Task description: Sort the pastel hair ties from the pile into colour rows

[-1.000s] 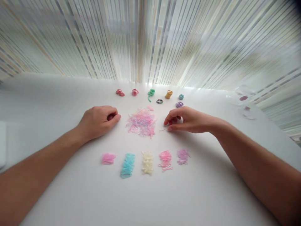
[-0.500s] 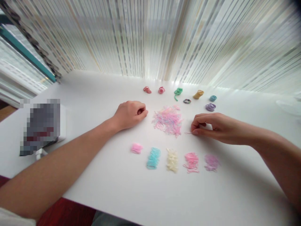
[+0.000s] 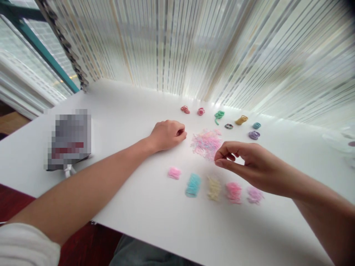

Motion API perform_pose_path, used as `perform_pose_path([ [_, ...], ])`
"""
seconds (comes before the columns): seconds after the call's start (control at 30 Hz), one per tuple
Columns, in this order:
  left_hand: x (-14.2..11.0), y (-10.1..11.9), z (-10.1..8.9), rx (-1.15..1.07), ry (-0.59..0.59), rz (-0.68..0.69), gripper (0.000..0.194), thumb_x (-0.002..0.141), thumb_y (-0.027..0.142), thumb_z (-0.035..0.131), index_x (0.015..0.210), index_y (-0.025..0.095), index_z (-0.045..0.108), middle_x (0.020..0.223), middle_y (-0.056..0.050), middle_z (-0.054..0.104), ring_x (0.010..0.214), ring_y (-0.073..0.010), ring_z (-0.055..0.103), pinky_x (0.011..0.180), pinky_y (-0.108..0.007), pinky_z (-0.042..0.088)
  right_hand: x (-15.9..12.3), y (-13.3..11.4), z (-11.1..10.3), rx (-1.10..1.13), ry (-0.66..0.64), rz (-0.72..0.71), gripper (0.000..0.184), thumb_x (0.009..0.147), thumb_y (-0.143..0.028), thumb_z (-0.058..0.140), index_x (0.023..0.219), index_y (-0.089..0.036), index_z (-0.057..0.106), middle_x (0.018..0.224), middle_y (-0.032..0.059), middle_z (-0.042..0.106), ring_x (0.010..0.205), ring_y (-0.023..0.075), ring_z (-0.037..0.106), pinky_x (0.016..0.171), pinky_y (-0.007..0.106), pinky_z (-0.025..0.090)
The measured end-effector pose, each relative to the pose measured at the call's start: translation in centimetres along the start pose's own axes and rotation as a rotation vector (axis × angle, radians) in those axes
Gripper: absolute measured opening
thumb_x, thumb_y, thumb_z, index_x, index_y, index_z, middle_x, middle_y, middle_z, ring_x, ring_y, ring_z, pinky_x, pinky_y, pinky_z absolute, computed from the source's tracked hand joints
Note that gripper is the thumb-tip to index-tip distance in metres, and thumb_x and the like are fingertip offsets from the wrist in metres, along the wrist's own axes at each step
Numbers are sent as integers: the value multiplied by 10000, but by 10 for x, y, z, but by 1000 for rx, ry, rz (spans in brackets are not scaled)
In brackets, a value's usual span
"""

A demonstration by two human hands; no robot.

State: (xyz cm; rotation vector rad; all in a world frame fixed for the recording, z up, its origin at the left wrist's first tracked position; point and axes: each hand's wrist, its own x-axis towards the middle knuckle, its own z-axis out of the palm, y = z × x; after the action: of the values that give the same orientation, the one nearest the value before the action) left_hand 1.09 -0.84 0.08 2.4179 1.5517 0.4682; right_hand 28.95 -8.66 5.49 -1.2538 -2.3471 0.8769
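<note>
Five sorted piles (image 3: 193, 185) and one mixed heap (image 3: 204, 142) lie on the table (image 3: 144, 210), with six coils (image 3: 219, 115) and one ring (image 3: 229, 126) beyond. The left hand (image 3: 166, 135), loosely clenched, rests beside the heap. The right hand (image 3: 248, 158) hides the heap's right edge; whether its meeting fingertips grip anything cannot be told. One object (image 3: 70, 136) is pixelated.

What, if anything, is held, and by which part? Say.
It cannot be told: the right hand is pinched shut near the pastel pile, but nothing shows clearly in its grip. The left hand is curled, nothing visible in it.
</note>
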Motion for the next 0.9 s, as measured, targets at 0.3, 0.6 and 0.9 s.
perform_pose_path([
  [0.3,1,-1,4,-22,2,7,276,1005,361,582,851,198,743,1002,-102,811,884,-250,694,781,-394,437,29,-41,55,14,-52,5,158,970,-309,680,840,-257,754,780,52,740,625,189,562,558,355,424],
  [0.6,0,-1,4,24,-14,13,293,1036,374,557,873,213,740,1057,-72,833,911,-229,709,762,-357,428,33,-51,66,-56,-116,106,182,995,-227,631,879,-209,770,830,48,745,668,174,572,633,331,446],
  [0.9,1,-1,3,34,3,13,289,1017,367,563,825,206,705,1004,-60,824,853,-222,677,699,-370,338,34,-62,67,-94,-126,151,129,984,-127,703,903,-186,784,864,36,746,697,159,583,683,316,447],
])
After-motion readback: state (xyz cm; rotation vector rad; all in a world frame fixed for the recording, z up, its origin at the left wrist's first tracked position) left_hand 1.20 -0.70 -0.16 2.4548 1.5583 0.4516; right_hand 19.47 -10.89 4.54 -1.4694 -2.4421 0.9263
